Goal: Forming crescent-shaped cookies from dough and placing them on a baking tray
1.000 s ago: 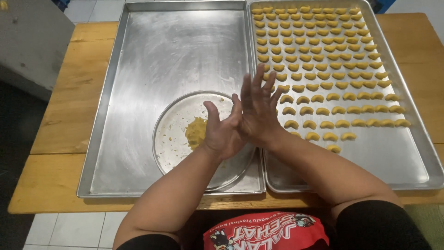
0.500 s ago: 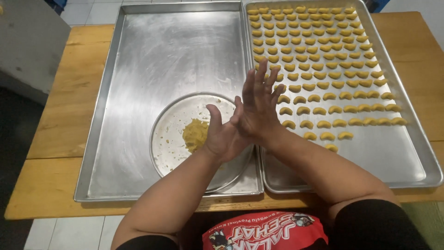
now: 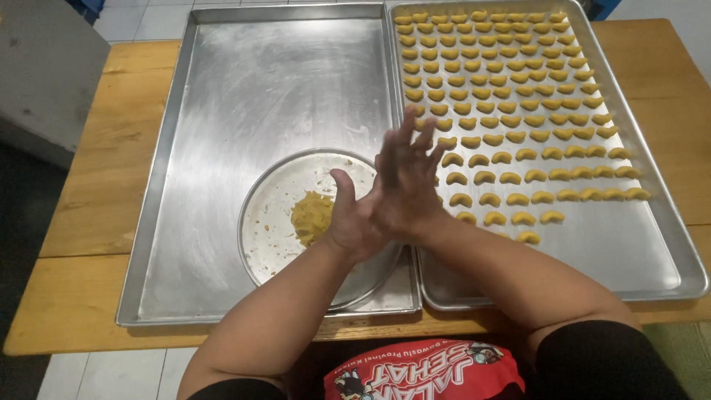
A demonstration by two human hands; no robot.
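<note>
Rolling step: left hand (image 3: 354, 222) and right hand (image 3: 409, 181) pressed palm-to-palm, fingers wide (contents hidden), beside the dough lump (image 3: 311, 216); next needs shaping into a crescent.

Bare tray (image 3: 244, 96) ahead-left of left hand (image 3: 354, 222) is open; round plate (image 3: 274, 215) with dough (image 3: 311, 216) just left, cookie rows (image 3: 518, 111) block right.

Yellow dough lump (image 3: 311, 218): small, crumbly, irregular mound, sitting left of center on the round metal plate (image 3: 270, 222), lower middle of frame, just left of the pressed-together palms. Shaped dough pieces (image 3: 511, 111): small yellow crescents, lying flat in neat rows filling the upper right of frame, last rows near center-right incomplete.
</note>
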